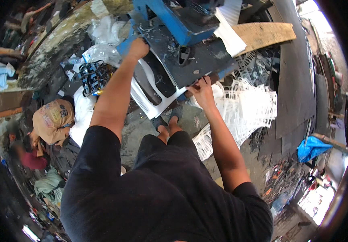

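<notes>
A white sheet with large cut-out openings point(154, 109) hangs over the near edge of a dark board point(198, 60) on a blue machine point(166, 20). My right hand point(203, 93) pinches the sheet's right corner at the board's front edge. At the machine's left side, my left hand point(138, 48) is closed by the sheet's far left end; what its fingers hold is hidden. A small dark ring-shaped piece point(184, 56) stands on the board under the blue arm.
Perforated white sheets point(248, 105) are heaped at the right, below a wooden plank point(262, 35). Large dark sheets point(297, 80) lean farther right. Clear plastic bags point(103, 52) and a black basket point(95, 76) lie left. Another person point(53, 121) sits low at the left.
</notes>
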Motion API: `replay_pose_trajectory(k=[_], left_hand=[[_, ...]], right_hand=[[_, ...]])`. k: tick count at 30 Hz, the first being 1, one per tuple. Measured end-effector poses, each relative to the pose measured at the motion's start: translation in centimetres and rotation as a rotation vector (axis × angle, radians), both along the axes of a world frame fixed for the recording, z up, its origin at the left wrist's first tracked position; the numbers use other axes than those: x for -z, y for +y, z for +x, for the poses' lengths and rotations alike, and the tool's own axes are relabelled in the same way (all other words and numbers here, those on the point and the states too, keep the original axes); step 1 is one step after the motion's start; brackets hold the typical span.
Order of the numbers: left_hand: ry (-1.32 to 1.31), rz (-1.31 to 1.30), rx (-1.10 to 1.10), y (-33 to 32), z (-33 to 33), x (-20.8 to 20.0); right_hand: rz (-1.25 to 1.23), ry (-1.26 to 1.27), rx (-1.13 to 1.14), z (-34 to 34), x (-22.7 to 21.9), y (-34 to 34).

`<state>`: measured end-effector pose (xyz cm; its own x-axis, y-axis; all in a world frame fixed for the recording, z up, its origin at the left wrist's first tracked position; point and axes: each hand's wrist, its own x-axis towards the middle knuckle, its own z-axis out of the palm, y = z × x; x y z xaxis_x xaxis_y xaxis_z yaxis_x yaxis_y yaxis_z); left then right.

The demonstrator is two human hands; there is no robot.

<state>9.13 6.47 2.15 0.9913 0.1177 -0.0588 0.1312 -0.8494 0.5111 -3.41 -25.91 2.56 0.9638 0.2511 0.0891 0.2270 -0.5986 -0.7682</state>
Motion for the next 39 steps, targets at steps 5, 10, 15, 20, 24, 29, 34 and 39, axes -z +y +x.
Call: replay_pose_trajectory(k=[5, 10, 15, 20, 24, 29, 34, 39], left_hand=[[-0.527, -0.574, -0.62, -2.8, -4.4, 1.7], [-0.076, -1.31, -0.745, -8.5, -7.0, 2.5], [-0.102, -1.567, -0.72, -7.9, -7.3, 1.4], [-0.094, -1.597, -0.717, -7.1, -7.0, 2.7], [-0.031, -1.584, -0.756, -8.6, -6.6, -2.0], [0.017, -1.7, -0.61, -8.4, -5.2, -4.0], [0.036, -1.813, -0.47, -8.2, -3.8, -4.9], [-0.02, -1.753, -0.611, -8.3, -4.3, -6.2]], right_hand=[[0.337, 0.256, 0.379, -0.4, -1.3, -0.3], [0.82, 0.742, 0.503, 1.6, 0.9, -0.7], [0.924, 0.807, 0.54, 2.1, 0.7, 0.0], [0.907, 0.778, 0.52, 2.0, 0.7, 0.3], [0.926, 0.773, 0.558, 2.6, 2.0, -0.4], [0.93, 0.755, 0.591, 4.2, 2.3, -0.6], [0.784, 0.717, 0.579, 6.3, 2.3, -0.5], [0.518, 0.757, 0.431, 6.9, -0.4, -1.6]])
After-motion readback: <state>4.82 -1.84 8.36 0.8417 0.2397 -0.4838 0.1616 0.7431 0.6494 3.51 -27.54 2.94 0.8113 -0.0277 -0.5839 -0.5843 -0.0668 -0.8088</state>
